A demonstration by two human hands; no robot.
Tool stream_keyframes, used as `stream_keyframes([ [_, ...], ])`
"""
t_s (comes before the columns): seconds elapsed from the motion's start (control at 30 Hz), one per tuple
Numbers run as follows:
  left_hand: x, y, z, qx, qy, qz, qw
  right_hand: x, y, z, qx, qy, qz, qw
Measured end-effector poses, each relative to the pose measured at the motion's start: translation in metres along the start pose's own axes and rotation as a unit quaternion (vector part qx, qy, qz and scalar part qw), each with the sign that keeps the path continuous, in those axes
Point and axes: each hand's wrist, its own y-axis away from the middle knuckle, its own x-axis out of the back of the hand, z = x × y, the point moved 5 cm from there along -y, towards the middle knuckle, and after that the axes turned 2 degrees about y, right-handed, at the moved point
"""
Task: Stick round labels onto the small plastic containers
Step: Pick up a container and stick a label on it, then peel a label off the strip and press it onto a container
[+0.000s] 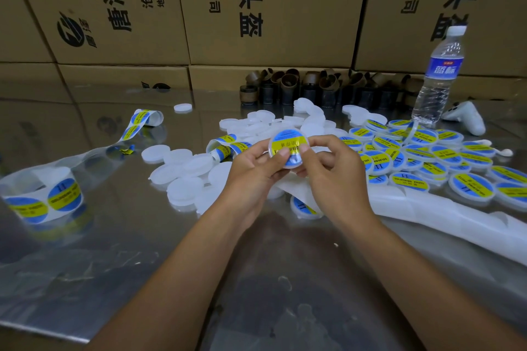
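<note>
One container (286,148) is held between the left hand (253,164) and the right hand (333,168), with the fingers curled round its rim and both thumbs (283,152) pressed on its round label (286,135). Left of the fingers, plain containers (182,168) are scattered on the table (256,265); right of them, labelled containers (427,157) are piled. A label strip (225,145) is seen just behind the left fingers.
</note>
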Motion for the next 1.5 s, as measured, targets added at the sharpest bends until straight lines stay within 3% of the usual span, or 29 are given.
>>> stream_keyframes([
  [0.27, -0.002, 0.002, 0.0, -0.013, -0.04, -0.007, 0.999, 0.004, 0.0, 0.002, -0.03, -0.002, 0.022, 0.999],
  [0.8, 0.001, -0.001, 0.002, 0.002, -0.035, 0.04, 0.999, 0.006, -0.003, -0.004, 0.014, -0.049, 0.011, 0.999],
  [0.9, 0.0, 0.0, 0.003, -0.001, -0.039, 0.048, 0.998, 0.012, -0.009, 0.0, 0.014, -0.009, 0.024, 1.0],
  [1.0, 0.006, 0.001, 0.009, -0.011, -0.031, 0.097, 0.995, 0.029, -0.018, 0.009, -0.001, 0.039, 0.09, 0.995],
  [1.1, 0.016, 0.001, 0.015, -0.026, -0.008, 0.153, 0.988, 0.052, -0.026, 0.02, -0.023, 0.193, 0.154, 0.969],
  [1.23, 0.022, 0.002, 0.019, -0.038, 0.025, 0.194, 0.98, 0.066, -0.03, 0.033, -0.073, 0.356, 0.141, 0.921],
  [1.5, 0.027, 0.003, 0.022, -0.035, 0.039, 0.219, 0.974, 0.07, -0.032, 0.042, -0.088, 0.484, 0.104, 0.864],
])
